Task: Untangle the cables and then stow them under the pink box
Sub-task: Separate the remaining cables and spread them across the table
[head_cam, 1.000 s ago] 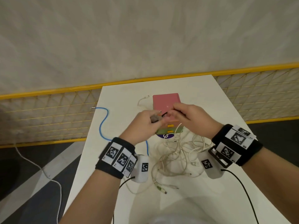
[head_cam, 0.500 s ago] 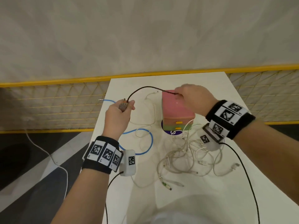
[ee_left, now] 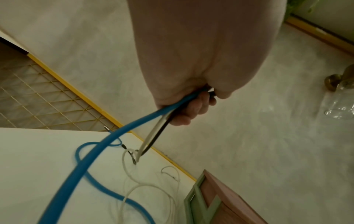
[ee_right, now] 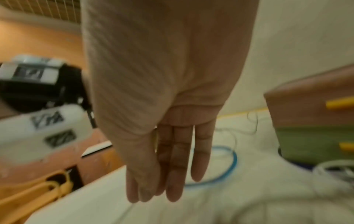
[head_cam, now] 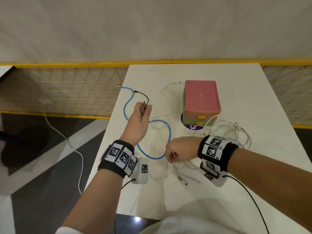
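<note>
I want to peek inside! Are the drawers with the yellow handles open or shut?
Shut. Both yellow handles sit flush against the front of the pink-topped plastic drawer box; neither drawer sticks out.

right wrist view blurred, box (ee_right: pixel 314 109) perhaps cropped

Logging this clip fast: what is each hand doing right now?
Left hand: fingers curled round cable ends, black cable among them.
Right hand: fingers look straight in the wrist view; whether it pinches the thin white cable cannot be told.
</note>
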`<state>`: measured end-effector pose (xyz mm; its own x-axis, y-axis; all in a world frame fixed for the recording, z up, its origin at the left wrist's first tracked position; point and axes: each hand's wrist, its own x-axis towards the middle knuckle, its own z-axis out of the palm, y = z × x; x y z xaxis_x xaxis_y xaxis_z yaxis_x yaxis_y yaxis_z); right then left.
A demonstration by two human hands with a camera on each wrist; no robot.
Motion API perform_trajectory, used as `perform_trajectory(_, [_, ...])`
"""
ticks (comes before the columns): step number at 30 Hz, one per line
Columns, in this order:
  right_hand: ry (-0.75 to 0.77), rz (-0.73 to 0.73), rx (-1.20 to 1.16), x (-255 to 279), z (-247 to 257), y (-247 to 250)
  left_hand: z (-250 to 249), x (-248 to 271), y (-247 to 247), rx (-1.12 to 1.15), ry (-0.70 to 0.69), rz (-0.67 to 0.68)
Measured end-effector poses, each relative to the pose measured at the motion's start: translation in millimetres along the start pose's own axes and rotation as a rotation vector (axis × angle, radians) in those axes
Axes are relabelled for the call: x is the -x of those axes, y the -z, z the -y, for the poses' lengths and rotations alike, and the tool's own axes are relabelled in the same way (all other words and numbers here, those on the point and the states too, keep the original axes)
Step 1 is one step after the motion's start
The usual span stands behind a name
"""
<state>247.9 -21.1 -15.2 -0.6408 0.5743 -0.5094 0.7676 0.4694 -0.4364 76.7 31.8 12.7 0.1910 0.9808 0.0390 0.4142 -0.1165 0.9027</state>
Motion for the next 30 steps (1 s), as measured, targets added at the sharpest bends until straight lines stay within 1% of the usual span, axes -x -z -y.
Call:
perform_trajectory(3, [0.026, 0.156, 0.042, -12.8, 0.9, -36.3, 5.1, 9.8, -6.2, -0.024, 0.021, 0.024])
perform_trajectory(5, [0.049, 0.203, 0.103, -17.4, 1.3, -49.5, 7.5, 15.3, -11.7, -0.042, 0.038, 0.030])
perform_trajectory(8, [0.036, 0.179, 0.151, -18.3, 4.9, -56.3, 9.7, 23.0, -18.3, -0.036, 0.060, 0.033])
perform_trajectory(12, [0.002, 0.165, 0.083, -16.3, 3.7, -60.1, 11.5, 33.7, -25.7, -0.025, 0.076, 0.044])
perform_trajectory(18, [0.116, 0.164, 0.118, -3.7, -6.7, -62.1, 5.2, 39.8, -27.8, 0.003, 0.057, 0.003])
perform_trajectory(21, [0.063, 0.057, 0.058, -0.4, -9.4, -69.9, -1.6, 40.0, -26.9, 0.034, 0.070, -0.026])
perform_trajectory(22, [0.081, 0.025, 0.028, -0.2, -9.9, -73.3, -3.1, 39.8, -26.7, 0.051, 0.075, -0.035])
perform_trajectory(24, [0.085, -0.058, -0.137, 5.9, -7.3, -77.0, -4.8, 40.5, -25.0, 0.082, 0.079, -0.062])
perform_trajectory(26, [0.138, -0.287, -0.242, 13.8, -8.0, -73.4, -6.1, 41.3, -21.2, 0.112, 0.075, -0.105])
perform_trajectory(29, [0.079, -0.581, -0.514, 30.2, -6.3, -53.7, -10.5, 41.0, -16.4, 0.128, 0.068, -0.129])
perform_trajectory(30, [0.079, -0.674, -0.598, 33.9, -4.8, -44.7, -14.3, 40.8, -16.3, 0.126, 0.067, -0.128])
